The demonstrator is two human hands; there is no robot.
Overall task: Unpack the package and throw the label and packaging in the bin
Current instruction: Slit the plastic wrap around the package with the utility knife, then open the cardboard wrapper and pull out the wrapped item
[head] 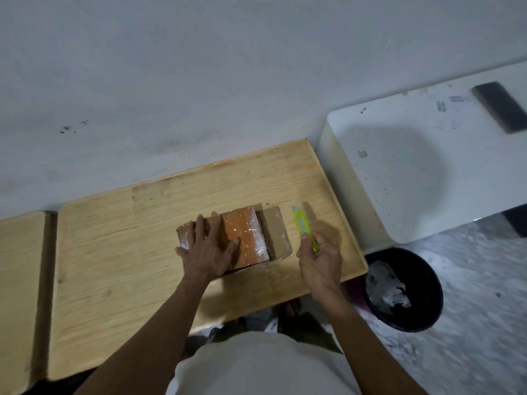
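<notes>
1. We counted one package [245, 236] on the wooden table [114, 252], a cardboard box wrapped in glossy orange-brown tape, lying near the table's right end.
2. One box flap [276, 232] lay open on the package's right side, plain brown.
3. Our left hand [209, 249] lay flat on top of the package, fingers spread wide, pressing and not gripping.
4. Our right hand [320, 262] was closed around one lime-green utility knife [303, 228], its short blade pointing away from us, just right of the flap.
5. One black bin [405, 289] stood on the floor past the table's right corner, with crumpled pale wrapping [385, 289] inside.
6. One white counter [399, 155] carried a single dark rectangular object [499, 106].
7. We could read no label or writing on the package; marks on the counter were too blurred.
</notes>
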